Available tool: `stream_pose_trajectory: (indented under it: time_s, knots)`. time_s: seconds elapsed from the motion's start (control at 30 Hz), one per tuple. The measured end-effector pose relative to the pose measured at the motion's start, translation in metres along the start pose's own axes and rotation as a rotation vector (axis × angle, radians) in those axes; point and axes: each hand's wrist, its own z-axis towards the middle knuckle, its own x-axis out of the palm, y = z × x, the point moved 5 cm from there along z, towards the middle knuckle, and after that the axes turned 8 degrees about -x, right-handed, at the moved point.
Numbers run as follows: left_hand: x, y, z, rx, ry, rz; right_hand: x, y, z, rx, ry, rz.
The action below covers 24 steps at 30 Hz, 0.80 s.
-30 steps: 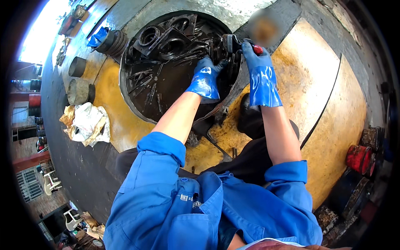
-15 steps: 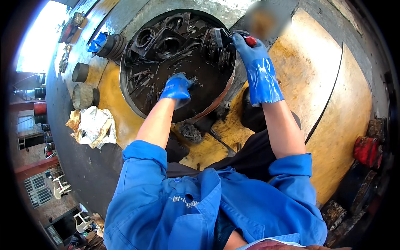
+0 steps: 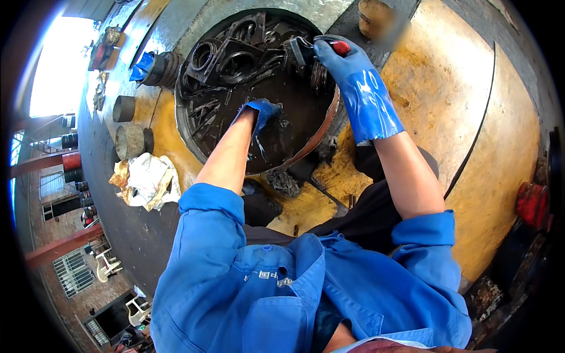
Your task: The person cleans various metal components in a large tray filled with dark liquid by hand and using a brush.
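A large round metal tub (image 3: 335,120) holds dark oily liquid and greasy machine parts. My left hand (image 3: 266,112), in a blue rubber glove, reaches down into the liquid near the tub's middle; its fingers are hidden. At the far right rim, my right hand (image 3: 346,59), gloved the same way, is closed around a brush (image 3: 340,47). The brush's red handle shows by the thumb, and its dark head (image 3: 299,52) points left over the tub. Blackened ring-shaped parts and square flanged parts (image 3: 238,66) are piled at the tub's far left.
Left of the tub lie a crumpled white cloth or bag (image 3: 152,179), two short metal cylinders (image 3: 129,141) and a ribbed dark part (image 3: 166,67). A dirty bucket (image 3: 372,17) stands beyond the right rim. Dark fibrous waste (image 3: 283,183) lies before the tub. Yellowish sheets (image 3: 435,100) cover the floor.
My right hand has shifted left with the brush, further over the tub. The left hand has moved slightly and turned in the liquid. The whole view has shifted a little.
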Motion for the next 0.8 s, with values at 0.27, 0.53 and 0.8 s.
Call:
stream_pose_trajectory:
  time_s: [0.27, 0.53, 0.8]
  knots:
    - [-0.003, -0.006, -0.008, 0.08, -0.003, -0.07, 0.003, -0.014, -0.003, 0.014, -0.037, 0.068]
    - [0.007, 0.001, 0.015, -0.01, -0.056, -0.202, 0.008, 0.005, -0.007, 0.035, 0.013, -0.004]
    - [-0.004, 0.019, -0.014, -0.107, -0.124, -0.466, 0.011, -0.001, -0.008, 0.059, 0.029, -0.031]
